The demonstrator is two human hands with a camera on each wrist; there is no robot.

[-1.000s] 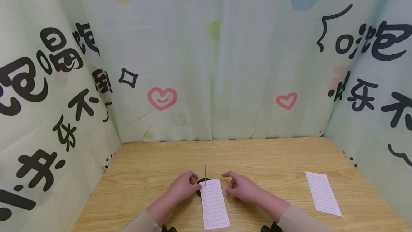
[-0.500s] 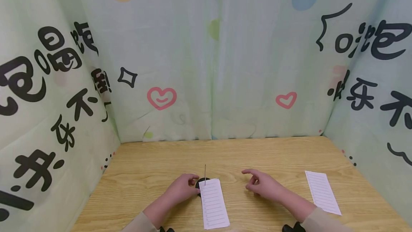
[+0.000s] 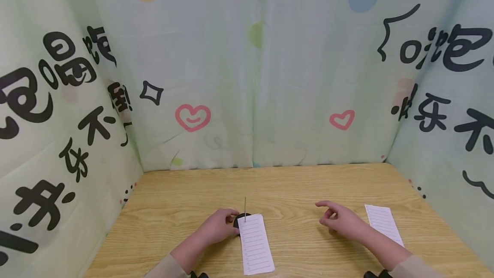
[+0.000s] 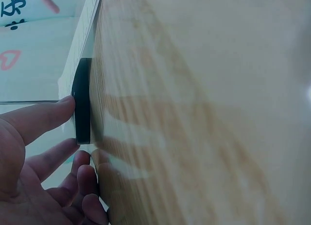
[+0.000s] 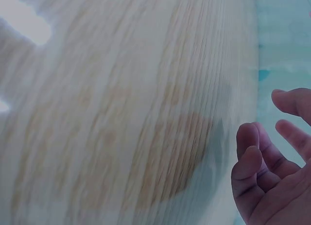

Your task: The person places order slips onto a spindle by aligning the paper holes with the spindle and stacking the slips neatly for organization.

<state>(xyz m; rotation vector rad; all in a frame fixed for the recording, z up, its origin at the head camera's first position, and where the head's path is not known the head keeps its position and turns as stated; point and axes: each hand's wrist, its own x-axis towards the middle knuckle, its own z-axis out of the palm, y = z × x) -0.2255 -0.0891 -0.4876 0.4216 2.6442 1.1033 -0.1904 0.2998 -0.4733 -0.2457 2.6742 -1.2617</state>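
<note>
In the head view a bill spike [image 3: 245, 206] stands on the table, its thin metal pin upright from a round black base [image 4: 83, 108]. A stack of lined white paper slips [image 3: 256, 246] is on the pin at its top edge and hangs toward the near side, covering part of the base. My left hand [image 3: 217, 227] holds the base at its left edge, thumb and forefinger against it in the left wrist view. Well to the right, my right hand [image 3: 342, 221] is over the table with fingers loosely bent and nothing in them.
Another lined slip [image 3: 381, 219] lies on the wooden table [image 3: 185, 192] at the right, partly covered by my right forearm. Printed curtains [image 3: 216, 67] enclose the table at the back and both sides.
My right hand has moved right, away from the paper stack and toward the separate slip, which the forearm now partly covers. The left hand stays at the base.
</note>
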